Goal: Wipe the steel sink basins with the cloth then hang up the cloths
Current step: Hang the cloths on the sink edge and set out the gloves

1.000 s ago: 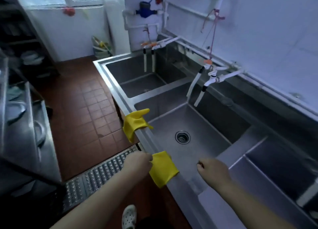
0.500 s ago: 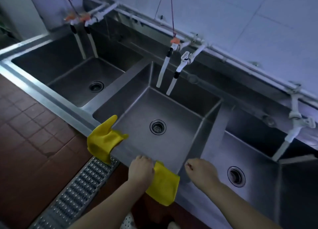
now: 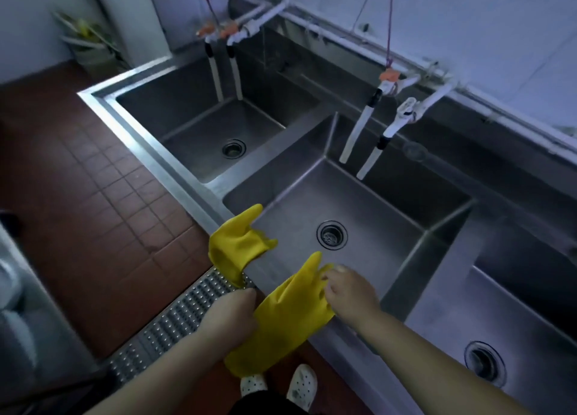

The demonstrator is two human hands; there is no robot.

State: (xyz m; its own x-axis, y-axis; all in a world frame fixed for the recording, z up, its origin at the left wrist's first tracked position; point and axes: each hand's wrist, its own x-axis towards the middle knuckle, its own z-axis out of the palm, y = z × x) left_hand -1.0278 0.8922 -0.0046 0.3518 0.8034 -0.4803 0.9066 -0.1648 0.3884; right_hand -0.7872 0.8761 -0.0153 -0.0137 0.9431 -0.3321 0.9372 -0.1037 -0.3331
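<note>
A long steel sink unit with three basins runs along the wall; its front rim (image 3: 175, 171) crosses the view diagonally. Two yellow rubber gloves hang over that rim by the middle basin (image 3: 359, 202). The far glove (image 3: 237, 246) lies draped alone. The near glove (image 3: 290, 318) is held at both ends: my left hand (image 3: 231, 318) grips its cuff side, and my right hand (image 3: 349, 293) pinches its fingers over the basin edge. No cloth shows in view.
White hose taps (image 3: 374, 127) hang over the middle basin, another pair (image 3: 224, 68) over the left basin (image 3: 218, 133). A perforated metal floor grate (image 3: 175, 318) lies below the rim on red floor tiles. My shoes (image 3: 281, 386) stand close to the sink.
My right hand moved left from the rim and took hold of the near glove's fingers. The glove now lies stretched between both hands, and the view has shifted left.
</note>
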